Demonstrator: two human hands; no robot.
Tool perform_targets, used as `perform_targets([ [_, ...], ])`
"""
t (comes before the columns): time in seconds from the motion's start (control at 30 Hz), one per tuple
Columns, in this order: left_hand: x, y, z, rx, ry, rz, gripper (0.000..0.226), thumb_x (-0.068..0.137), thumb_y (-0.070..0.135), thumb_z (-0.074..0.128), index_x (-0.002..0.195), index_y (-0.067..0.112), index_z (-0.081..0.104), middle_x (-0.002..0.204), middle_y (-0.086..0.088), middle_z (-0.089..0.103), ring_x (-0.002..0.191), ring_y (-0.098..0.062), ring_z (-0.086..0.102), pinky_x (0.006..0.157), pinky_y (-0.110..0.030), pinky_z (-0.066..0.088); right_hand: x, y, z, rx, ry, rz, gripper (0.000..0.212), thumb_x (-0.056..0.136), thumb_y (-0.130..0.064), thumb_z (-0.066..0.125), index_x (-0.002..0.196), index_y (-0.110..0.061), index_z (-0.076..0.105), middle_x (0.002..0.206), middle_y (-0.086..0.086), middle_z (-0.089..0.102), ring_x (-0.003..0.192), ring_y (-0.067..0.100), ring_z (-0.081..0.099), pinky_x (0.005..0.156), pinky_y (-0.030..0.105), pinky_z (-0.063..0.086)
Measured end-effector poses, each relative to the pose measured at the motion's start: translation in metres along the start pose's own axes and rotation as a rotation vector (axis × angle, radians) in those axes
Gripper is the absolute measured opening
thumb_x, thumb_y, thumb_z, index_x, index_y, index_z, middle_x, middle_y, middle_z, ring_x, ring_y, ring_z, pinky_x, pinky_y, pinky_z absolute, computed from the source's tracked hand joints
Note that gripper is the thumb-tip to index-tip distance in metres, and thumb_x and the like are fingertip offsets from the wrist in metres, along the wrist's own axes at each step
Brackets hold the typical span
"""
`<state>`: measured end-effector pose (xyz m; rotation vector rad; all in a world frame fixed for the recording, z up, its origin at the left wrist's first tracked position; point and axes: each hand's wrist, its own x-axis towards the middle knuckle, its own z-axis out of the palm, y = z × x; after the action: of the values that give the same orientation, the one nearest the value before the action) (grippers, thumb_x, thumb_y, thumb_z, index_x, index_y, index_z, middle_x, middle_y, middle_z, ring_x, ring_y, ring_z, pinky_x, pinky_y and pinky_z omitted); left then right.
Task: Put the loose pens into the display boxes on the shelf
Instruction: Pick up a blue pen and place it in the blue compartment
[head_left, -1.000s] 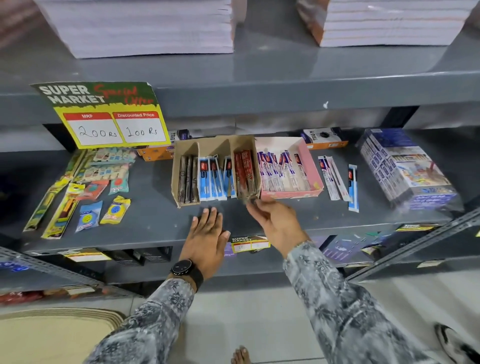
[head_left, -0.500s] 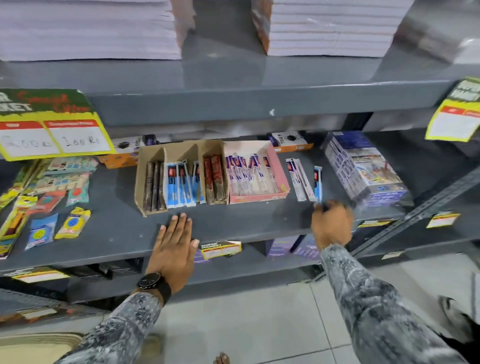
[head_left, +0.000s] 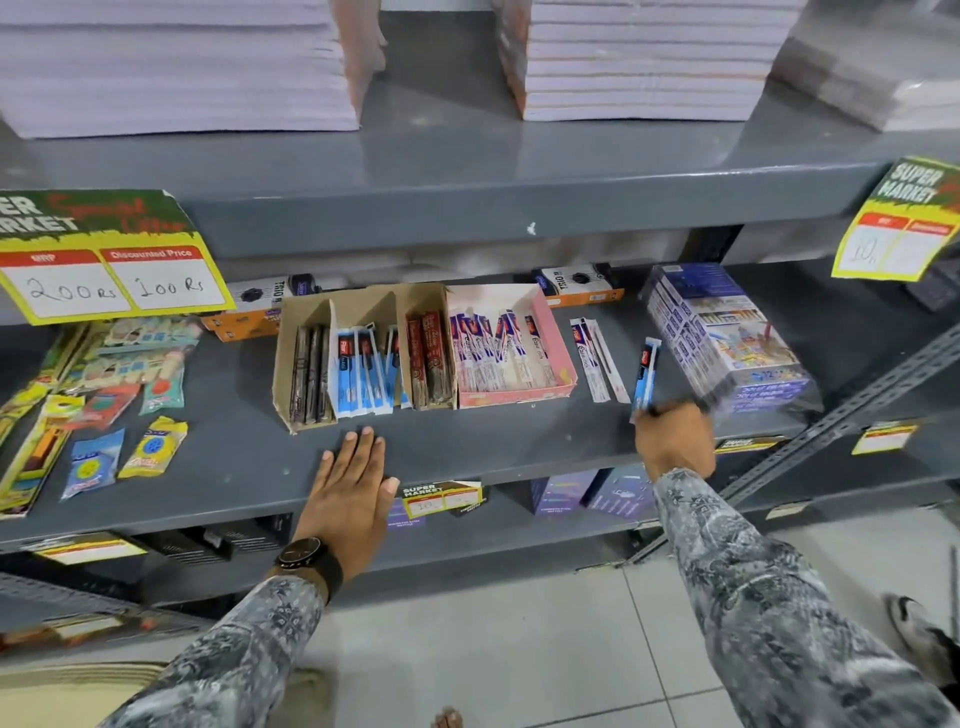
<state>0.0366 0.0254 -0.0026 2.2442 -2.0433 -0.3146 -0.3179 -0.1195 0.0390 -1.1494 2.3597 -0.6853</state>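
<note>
A brown cardboard display box (head_left: 304, 332) with three compartments stands on the grey shelf (head_left: 467, 441); it holds dark, blue and red pen packets. A pink display box (head_left: 558, 358) to its right holds white and purple pen packets. Two loose white pen packets (head_left: 597, 361) lie right of the pink box. My right hand (head_left: 675, 439) is closed on the lower end of a loose blue pen packet (head_left: 647, 371), which is tilted up off the shelf. My left hand (head_left: 350, 491) rests flat on the shelf's front edge, fingers apart, holding nothing.
A wrapped blue carton pack (head_left: 727, 338) sits just right of my right hand. Eraser and pencil packets (head_left: 98, 405) lie at the left. Orange-and-white boxes (head_left: 579, 286) stand behind the display boxes. Price signs (head_left: 104, 260) hang from the upper shelf, which carries paper stacks (head_left: 639, 62).
My right hand left the brown box, swung right to the loose pens and closed on the blue packet, lifting its end. My left hand stayed flat on the shelf.
</note>
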Motion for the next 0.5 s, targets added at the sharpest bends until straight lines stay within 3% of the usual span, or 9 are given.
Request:
perform_targets([
  [0.17, -0.001, -0.001, 0.000, 0.009, -0.007, 0.003, 0.078, 0.091, 0.054, -0.006, 0.157, 0.012, 0.001, 0.165, 0.001, -0.010, 0.152, -0.016, -0.014, 0.123, -0.038, -0.011, -0.016, 0.024, -0.002, 0.236, 0.025, 0.204, 0.065, 0.071, -0.035, 0.090, 0.121, -0.005, 0.061, 0.133, 0.027, 0.055, 0.115, 0.046, 0.058, 0.095, 0.049, 0.050],
  [0.23, 0.000, 0.000, 0.000, 0.004, -0.015, -0.006, 0.075, 0.093, 0.052, -0.002, 0.157, 0.012, 0.001, 0.165, 0.001, -0.010, 0.152, -0.016, -0.014, 0.123, -0.039, -0.010, -0.026, 0.033, -0.005, 0.403, -0.019, 0.321, 0.061, 0.075, -0.029, 0.089, 0.120, -0.004, 0.056, 0.129, 0.026, 0.060, 0.107, 0.040, 0.063, 0.096, 0.049, 0.050],
  [0.33, 0.000, 0.002, -0.002, -0.003, -0.033, -0.013, 0.065, 0.102, 0.045, 0.010, 0.158, 0.012, 0.002, 0.167, -0.001, -0.007, 0.153, -0.016, -0.013, 0.124, -0.040, -0.009, -0.037, 0.039, -0.009, 0.792, -0.307, 0.383, 0.009, 0.092, -0.011, 0.072, 0.094, -0.009, 0.064, 0.096, 0.019, 0.070, 0.065, 0.021, 0.067, 0.075, 0.038, 0.059],
  [0.4, -0.002, 0.006, -0.005, -0.003, -0.035, -0.026, 0.063, 0.104, 0.041, 0.015, 0.158, 0.011, 0.003, 0.167, -0.003, -0.006, 0.153, -0.017, -0.012, 0.124, -0.041, -0.009, -0.038, 0.041, -0.009, 0.962, -0.299, 0.472, 0.013, 0.091, 0.001, 0.068, 0.082, -0.007, 0.064, 0.071, 0.010, 0.067, 0.043, 0.013, 0.061, 0.051, 0.025, 0.055],
  [0.5, 0.000, 0.010, -0.010, -0.009, -0.073, -0.047, 0.062, 0.105, 0.038, 0.019, 0.158, 0.010, 0.004, 0.168, -0.005, -0.005, 0.154, -0.020, -0.011, 0.124, -0.041, -0.008, -0.046, 0.035, -0.011, 0.955, -0.171, 0.460, 0.008, 0.086, 0.000, 0.069, 0.082, -0.007, 0.068, 0.062, 0.008, 0.058, 0.047, 0.019, 0.050, 0.042, 0.024, 0.049],
])
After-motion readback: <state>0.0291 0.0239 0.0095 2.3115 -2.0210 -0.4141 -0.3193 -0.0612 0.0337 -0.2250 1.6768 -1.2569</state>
